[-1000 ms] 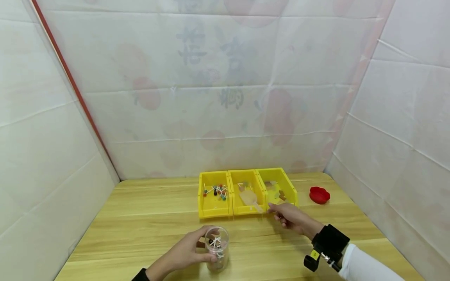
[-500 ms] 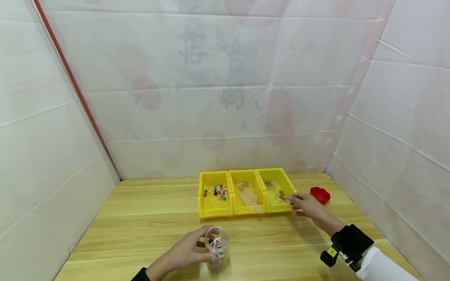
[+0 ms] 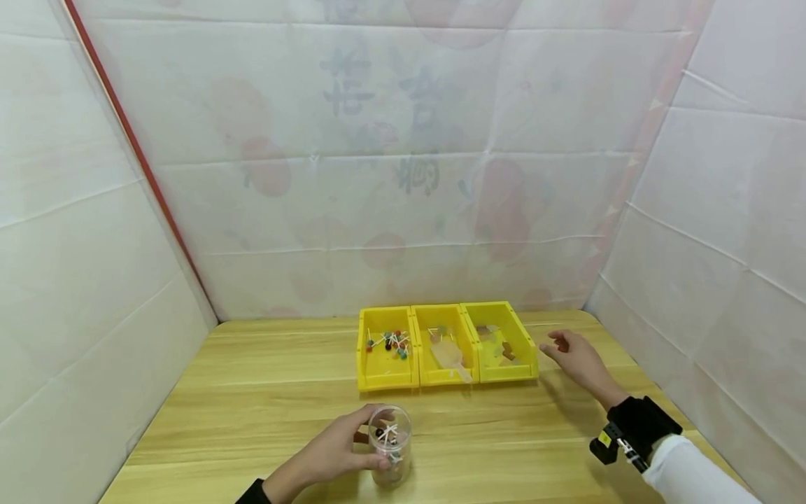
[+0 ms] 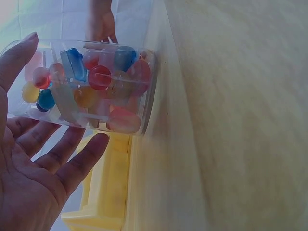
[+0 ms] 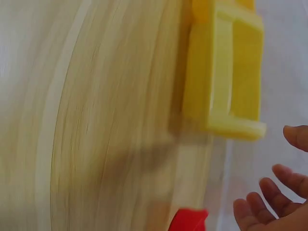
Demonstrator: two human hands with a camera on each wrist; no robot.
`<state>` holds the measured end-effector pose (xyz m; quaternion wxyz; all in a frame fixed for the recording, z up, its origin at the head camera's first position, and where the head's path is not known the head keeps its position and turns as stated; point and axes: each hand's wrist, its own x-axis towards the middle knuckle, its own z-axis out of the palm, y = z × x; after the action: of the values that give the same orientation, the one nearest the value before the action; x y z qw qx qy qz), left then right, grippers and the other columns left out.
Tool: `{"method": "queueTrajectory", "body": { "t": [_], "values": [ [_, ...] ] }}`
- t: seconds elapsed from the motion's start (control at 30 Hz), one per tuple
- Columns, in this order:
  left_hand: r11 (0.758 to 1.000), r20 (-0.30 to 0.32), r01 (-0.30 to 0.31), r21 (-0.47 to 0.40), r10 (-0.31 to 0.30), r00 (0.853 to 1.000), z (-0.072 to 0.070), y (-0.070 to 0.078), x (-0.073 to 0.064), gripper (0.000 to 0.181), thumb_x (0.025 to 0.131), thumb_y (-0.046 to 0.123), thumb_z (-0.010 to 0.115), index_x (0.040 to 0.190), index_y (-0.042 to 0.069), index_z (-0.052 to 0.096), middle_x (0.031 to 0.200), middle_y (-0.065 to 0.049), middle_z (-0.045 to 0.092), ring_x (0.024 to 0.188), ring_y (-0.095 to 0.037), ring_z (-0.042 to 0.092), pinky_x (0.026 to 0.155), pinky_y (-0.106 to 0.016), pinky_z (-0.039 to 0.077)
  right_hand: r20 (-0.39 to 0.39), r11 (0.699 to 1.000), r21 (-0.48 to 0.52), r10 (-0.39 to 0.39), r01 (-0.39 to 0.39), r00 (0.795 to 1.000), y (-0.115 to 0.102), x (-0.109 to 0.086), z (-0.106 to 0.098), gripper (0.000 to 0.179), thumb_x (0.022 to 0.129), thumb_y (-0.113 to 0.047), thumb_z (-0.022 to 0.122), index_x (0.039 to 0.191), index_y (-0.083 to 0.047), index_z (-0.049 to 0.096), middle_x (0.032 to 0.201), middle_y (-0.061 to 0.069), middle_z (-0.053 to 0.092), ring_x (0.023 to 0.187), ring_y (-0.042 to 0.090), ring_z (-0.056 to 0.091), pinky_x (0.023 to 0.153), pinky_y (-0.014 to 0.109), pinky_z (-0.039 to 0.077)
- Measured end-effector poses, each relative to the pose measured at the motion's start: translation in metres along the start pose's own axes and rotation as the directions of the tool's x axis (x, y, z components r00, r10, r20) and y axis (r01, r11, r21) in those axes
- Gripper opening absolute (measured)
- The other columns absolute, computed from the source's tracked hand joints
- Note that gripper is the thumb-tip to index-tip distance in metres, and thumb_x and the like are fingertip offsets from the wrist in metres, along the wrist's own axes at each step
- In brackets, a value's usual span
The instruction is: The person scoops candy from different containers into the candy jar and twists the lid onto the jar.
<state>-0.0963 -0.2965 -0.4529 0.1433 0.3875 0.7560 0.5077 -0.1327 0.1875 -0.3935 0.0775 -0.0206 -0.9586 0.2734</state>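
Note:
Around the side of a clear plastic jar [image 3: 392, 455], my left hand [image 3: 343, 448] wraps its thumb and fingers. The jar stands upright on the table, its top uncovered. Red, blue and yellow candies [image 4: 99, 78] show through its wall in the left wrist view, and white sticks poke up inside. My right hand [image 3: 579, 364] hovers to the right of the yellow bins, fingers spread and holding nothing. A red scalloped lid [image 5: 187, 220] lies below that hand in the right wrist view; in the head view the hand hides it.
Three joined yellow bins stand at the back. Lollipops [image 3: 393, 341] lie in the left bin [image 3: 385, 381]. A pale scoop [image 3: 448, 354] rests in the middle bin [image 3: 431, 379] with a few lollipops. The right bin [image 3: 504, 374] has small brown pieces [image 3: 507, 351]. White sheeting [image 3: 352, 210] encloses the table.
My right hand has moved from the front of the bins rightward, past the right bin, to over the red lid, and its fingers have spread. The left hand keeps its grip on the jar.

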Motion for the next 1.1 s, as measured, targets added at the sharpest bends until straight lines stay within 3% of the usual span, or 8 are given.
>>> {"method": "queueTrajectory", "body": {
  "t": [0.13, 0.43, 0.77, 1.1],
  "values": [
    [1.000, -0.001, -0.004, 0.005, 0.004, 1.000, 0.000, 0.000, 0.000, 0.067, 0.086, 0.036, 0.076, 0.143, 0.018, 0.047, 0.130, -0.001, 0.057, 0.118, -0.016, 0.055, 0.090, -0.032, 0.052, -0.017, 0.997, -0.072, 0.011, -0.013, 1.000, 0.018, 0.009, -0.004, 0.067, 0.100, -0.040, 0.055, 0.134, 0.017, 0.043, 0.120, 0.039, 0.051, 0.107, 0.050, 0.052, 0.086, 0.058, 0.045],
    [1.000, -0.005, -0.006, 0.007, 0.006, 1.000, 0.001, 0.001, 0.001, 0.067, 0.085, 0.037, 0.075, 0.143, 0.017, 0.047, 0.131, -0.003, 0.057, 0.118, -0.017, 0.055, 0.090, -0.032, 0.052, -0.021, 0.987, -0.133, 0.082, -0.084, 0.996, 0.044, 0.025, -0.013, 0.078, 0.094, -0.042, 0.064, 0.136, 0.018, 0.035, 0.127, 0.047, 0.034, 0.110, 0.058, 0.041, 0.088, 0.064, 0.043],
    [1.000, 0.003, -0.007, 0.009, 0.007, 1.000, 0.002, 0.003, 0.004, 0.072, 0.085, 0.037, 0.076, 0.144, 0.008, 0.045, 0.134, -0.010, 0.056, 0.119, -0.017, 0.054, 0.090, -0.031, 0.052, 0.020, 0.978, -0.093, 0.191, -0.188, 0.981, 0.062, 0.027, -0.011, 0.095, 0.091, -0.040, 0.066, 0.142, 0.022, 0.017, 0.128, 0.053, 0.025, 0.112, 0.067, 0.029, 0.090, 0.069, 0.037],
    [1.000, 0.000, 0.001, 0.015, -0.001, 1.000, 0.001, 0.001, 0.003, 0.072, 0.085, 0.038, 0.076, 0.143, 0.010, 0.046, 0.133, -0.007, 0.056, 0.119, -0.017, 0.054, 0.090, -0.031, 0.052, -0.009, 0.961, -0.074, 0.266, -0.266, 0.964, 0.065, 0.029, 0.002, 0.090, 0.090, -0.028, 0.064, 0.142, 0.024, 0.011, 0.125, 0.052, 0.026, 0.109, 0.066, 0.035, 0.092, 0.068, 0.039]
  ]
}}
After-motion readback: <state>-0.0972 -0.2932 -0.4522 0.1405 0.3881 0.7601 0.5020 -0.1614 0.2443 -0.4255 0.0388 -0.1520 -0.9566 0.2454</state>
